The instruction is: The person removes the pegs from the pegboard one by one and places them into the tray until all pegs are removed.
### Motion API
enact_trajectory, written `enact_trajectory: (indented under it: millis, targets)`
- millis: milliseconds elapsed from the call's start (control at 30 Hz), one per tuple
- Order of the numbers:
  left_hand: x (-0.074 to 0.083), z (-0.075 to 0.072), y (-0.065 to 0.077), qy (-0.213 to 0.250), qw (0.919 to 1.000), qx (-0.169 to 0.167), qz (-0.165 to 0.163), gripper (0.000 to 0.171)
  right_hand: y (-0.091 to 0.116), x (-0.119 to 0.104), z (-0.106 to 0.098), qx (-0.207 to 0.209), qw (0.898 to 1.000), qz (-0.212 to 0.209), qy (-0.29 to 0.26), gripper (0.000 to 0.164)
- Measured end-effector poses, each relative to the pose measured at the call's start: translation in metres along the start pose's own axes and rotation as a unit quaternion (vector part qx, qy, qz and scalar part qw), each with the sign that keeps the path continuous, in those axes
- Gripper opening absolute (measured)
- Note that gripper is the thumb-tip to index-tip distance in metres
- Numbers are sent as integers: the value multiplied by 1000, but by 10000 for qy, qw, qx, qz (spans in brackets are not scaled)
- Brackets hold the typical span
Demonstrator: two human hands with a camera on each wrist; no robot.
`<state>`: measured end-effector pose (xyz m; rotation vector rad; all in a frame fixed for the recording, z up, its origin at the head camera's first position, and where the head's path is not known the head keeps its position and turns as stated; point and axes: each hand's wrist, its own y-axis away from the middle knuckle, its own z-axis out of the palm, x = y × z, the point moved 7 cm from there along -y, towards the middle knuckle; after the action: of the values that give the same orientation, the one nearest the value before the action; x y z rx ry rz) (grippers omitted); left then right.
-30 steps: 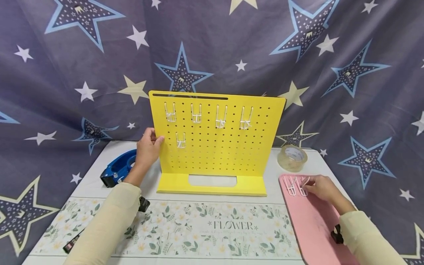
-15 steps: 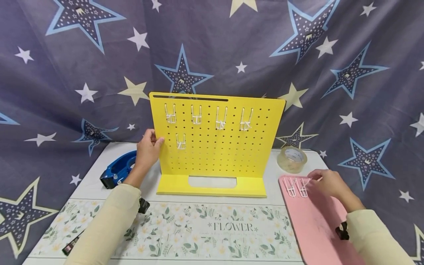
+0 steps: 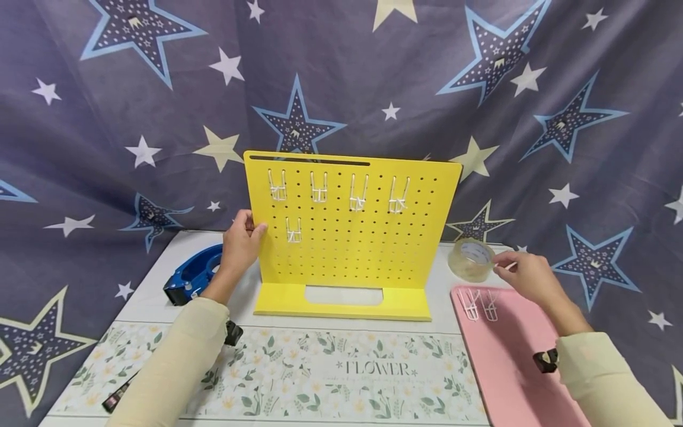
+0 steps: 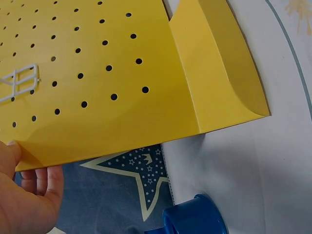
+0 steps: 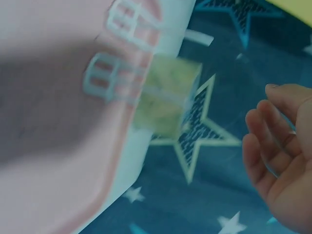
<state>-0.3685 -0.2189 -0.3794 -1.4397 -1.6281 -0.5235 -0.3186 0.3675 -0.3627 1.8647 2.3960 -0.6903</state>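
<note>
My left hand (image 3: 241, 242) grips the left edge of a yellow pegboard (image 3: 341, 249), thumb on the front and fingers behind, as the left wrist view shows too. White wire hooks hang on the board, several in the top row and one lower hook (image 3: 293, 231) at the left. My right hand (image 3: 525, 274) hovers over the far end of a pink tray (image 3: 517, 356), fingertips close beside a roll of clear tape (image 3: 472, 261). Its fingers are loosely bent and hold nothing in the right wrist view. Two white wire hooks (image 3: 471, 305) lie at the tray's far left corner.
A blue tape dispenser (image 3: 194, 276) stands left of the board, behind my left forearm. A flowered runner (image 3: 299, 373) lies along the front of the white table. Part of a dark narrow object (image 3: 118, 394) shows by the left sleeve. A starry curtain (image 3: 341, 59) hangs behind.
My right hand has left the right-hand hook on the tray and risen toward the tape roll. Both hooks still lie there. The left hand has kept its grip on the board.
</note>
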Motion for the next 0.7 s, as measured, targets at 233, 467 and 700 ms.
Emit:
enact_trajectory:
  millis: [233, 467, 700]
  targets:
    - [-1, 0, -1, 31, 10000, -20, 28, 30, -15, -51, 5, 86, 9991, -415, -55, 14]
    - [-2, 1, -2, 35, 10000, -9, 64, 30, -29, -101, 19, 18, 9980, -604, -210, 13]
    - [-2, 0, -1, -10, 9999, 13, 102, 30, -44, -153, 41, -96, 9930, -950, -699, 11]
